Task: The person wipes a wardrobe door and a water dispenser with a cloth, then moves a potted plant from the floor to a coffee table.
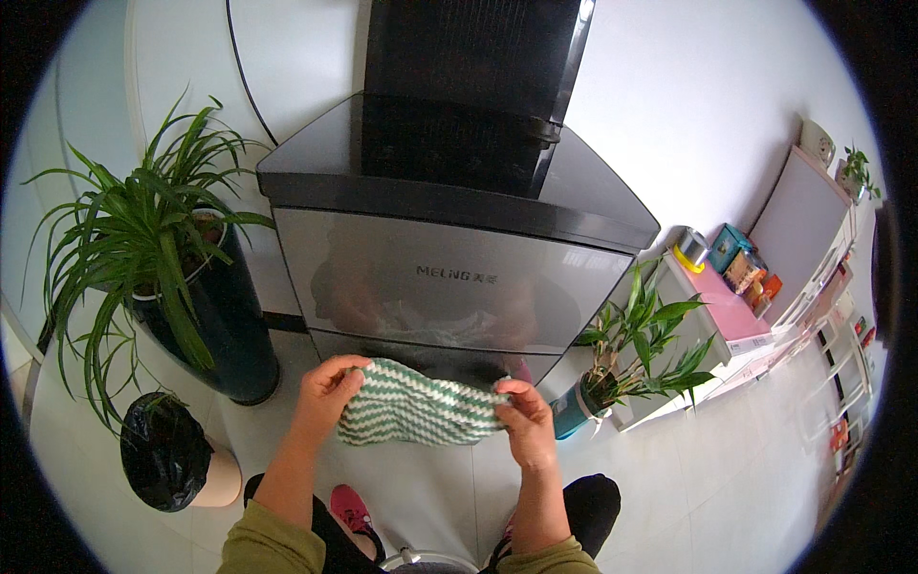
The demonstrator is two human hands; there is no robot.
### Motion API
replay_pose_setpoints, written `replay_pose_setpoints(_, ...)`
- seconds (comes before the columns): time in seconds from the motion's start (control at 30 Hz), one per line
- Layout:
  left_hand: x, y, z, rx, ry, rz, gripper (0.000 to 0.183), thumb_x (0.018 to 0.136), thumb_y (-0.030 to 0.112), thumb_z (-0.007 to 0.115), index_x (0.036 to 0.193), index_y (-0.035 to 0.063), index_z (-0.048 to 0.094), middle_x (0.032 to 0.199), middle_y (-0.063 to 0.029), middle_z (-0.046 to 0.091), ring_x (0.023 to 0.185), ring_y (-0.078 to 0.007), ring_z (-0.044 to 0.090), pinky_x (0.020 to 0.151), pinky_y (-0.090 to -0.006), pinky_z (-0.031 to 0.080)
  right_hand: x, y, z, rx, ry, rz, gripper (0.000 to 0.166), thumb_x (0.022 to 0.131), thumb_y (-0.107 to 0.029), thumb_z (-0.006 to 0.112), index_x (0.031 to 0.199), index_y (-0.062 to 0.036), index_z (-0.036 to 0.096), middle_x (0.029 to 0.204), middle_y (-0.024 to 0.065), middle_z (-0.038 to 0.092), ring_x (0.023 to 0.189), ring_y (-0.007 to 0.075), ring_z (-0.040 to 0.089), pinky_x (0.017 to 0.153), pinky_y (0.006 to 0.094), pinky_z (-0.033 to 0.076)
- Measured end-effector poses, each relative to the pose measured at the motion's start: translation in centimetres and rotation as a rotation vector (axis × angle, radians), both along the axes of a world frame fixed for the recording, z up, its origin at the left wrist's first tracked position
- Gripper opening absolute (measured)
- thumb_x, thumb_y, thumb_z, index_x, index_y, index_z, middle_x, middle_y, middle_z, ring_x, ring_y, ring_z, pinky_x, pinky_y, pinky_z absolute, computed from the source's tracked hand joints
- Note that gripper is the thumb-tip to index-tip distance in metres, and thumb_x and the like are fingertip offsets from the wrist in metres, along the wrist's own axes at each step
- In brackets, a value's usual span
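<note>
A green-and-white striped cloth (423, 405) is stretched between my two hands, low in front of a grey and black floor-standing cabinet (445, 280). My left hand (333, 391) pinches its upper left corner between thumb and fingers. At the upper right corner, my right hand (525, 416) grips it the same way. The cloth sags a little along its top edge. A tall black panel (466, 57) rises from the dark glossy top of the cabinet. The cloth hides part of the cabinet's lower front.
Left of the cabinet stands a long-leaved plant in a tall dark pot (222, 330), with a black-lined bin (168, 452) nearer me. To the right are a bamboo-like plant in a teal pot (571, 410) and a pink-topped white cabinet (724, 305) holding tins. A round rim (430, 558) shows between my feet.
</note>
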State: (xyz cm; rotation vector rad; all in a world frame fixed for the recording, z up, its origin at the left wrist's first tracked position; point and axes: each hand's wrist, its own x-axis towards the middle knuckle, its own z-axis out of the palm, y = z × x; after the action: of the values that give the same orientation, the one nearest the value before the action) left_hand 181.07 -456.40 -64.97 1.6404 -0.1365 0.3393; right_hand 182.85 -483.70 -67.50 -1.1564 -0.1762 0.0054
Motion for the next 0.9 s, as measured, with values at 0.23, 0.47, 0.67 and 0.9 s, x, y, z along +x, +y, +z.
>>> replay_pose_setpoints(0.23, -0.4, -0.5, 1.9, 0.095, -0.076, -0.028, 0.020, 0.083, 0.005, 0.057, 0.102, 0.0047, 0.063, 0.092, -0.0023, 0.063, 0.078, -0.0078, 0.055, 0.068, -0.0216, 0.044, 0.6, -3.2, 1.2, 0.032, 0.135, 0.087, 0.023, 0.078, 0.008, 0.053, 0.097, -0.0031, 0.058, 0.087, 0.0006, 0.056, 0.078, 0.0088, 0.052, 0.071, 0.0200, 0.040)
replay_pose_setpoints(0.47, 0.0, -0.4, 1.6, 0.467, -0.404, 0.095, 0.023, 0.077, 0.004, 0.062, 0.099, 0.0093, 0.065, 0.088, -0.0046, 0.065, 0.072, -0.0148, 0.058, 0.064, -0.0268, 0.045, 0.0, -4.4, 4.0, -0.376, -0.035, 0.243, 0.040, 0.072, -0.018, 0.074, 0.105, -0.0049, 0.056, 0.098, 0.0019, 0.055, 0.090, 0.0150, 0.052, 0.081, 0.0253, 0.041)
replay_pose_setpoints(0.67, -0.8, -0.3, 2.9, 0.828, -0.533, 0.246, 0.021, 0.074, 0.003, 0.062, 0.094, 0.0106, 0.065, 0.080, -0.0054, 0.064, 0.063, -0.0210, 0.056, 0.056, -0.0318, 0.043, 0.3, -3.7, 6.1, -0.908, -0.353, 0.361, 0.029, 0.075, -0.023, 0.070, 0.096, -0.0047, 0.061, 0.090, 0.0080, 0.055, 0.087, 0.0197, 0.054, 0.075, 0.0286, 0.043)
replay_pose_setpoints(0.9, -0.5, -3.4, 4.2, 0.522, -0.569, 0.331, 0.013, 0.077, 0.003, 0.060, 0.090, 0.0032, 0.061, 0.084, -0.0115, 0.063, 0.068, -0.0210, 0.059, 0.060, -0.0309, 0.047, 0.6, -2.8, 8.3, -1.124, -0.614, -0.276, 0.017, 0.075, -0.011, 0.066, 0.087, -0.0023, 0.058, 0.084, 0.0114, 0.056, 0.067, 0.0266, 0.059, 0.058, 0.0323, 0.047)
